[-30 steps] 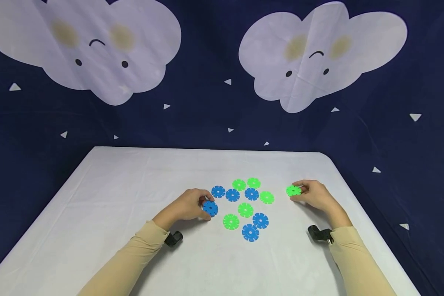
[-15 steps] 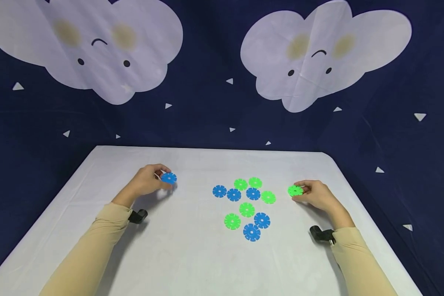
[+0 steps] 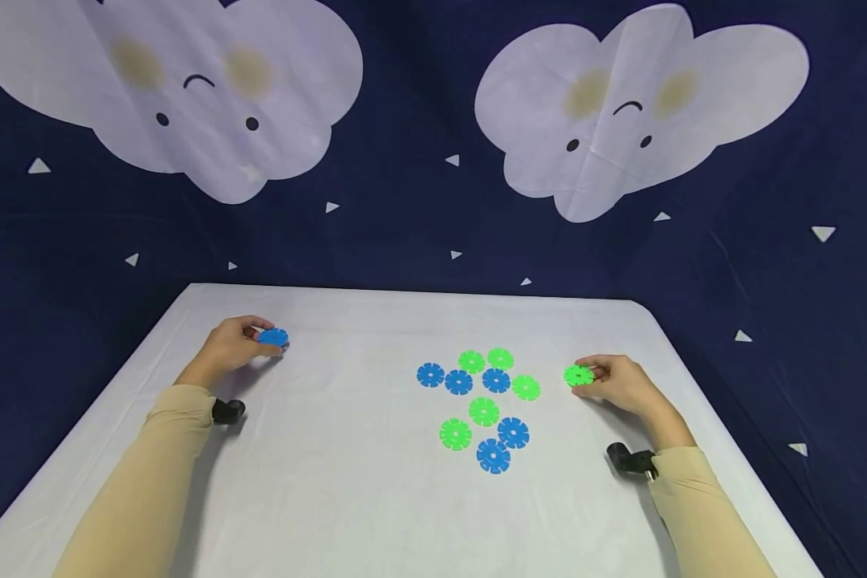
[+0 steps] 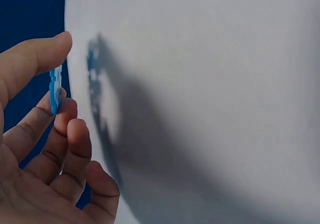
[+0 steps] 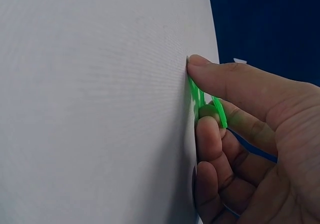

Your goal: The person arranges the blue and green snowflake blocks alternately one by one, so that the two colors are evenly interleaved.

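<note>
The table (image 3: 361, 482) is big and white on top. Farther back than the middle green wheel (image 3: 480, 413) lie three flat blue wheels (image 3: 454, 384) and three other green wheels (image 3: 522, 389), all near each other. Closer to the front than the middle green wheel, one more green wheel (image 3: 451, 436) lies to its left, and the front blue wheels (image 3: 509, 435) lie close together to its right.

The left hand (image 3: 229, 345) carried 1 blue disc (image 3: 274, 337) leftward.

A notched blue disc (image 3: 273, 337), pinched in the left fingers (image 4: 79, 139), was raised above the worktop (image 3: 347, 425), far left; right fingers (image 5: 209, 139) pinched a notched green disc (image 3: 579, 375) toward the right side.
</note>
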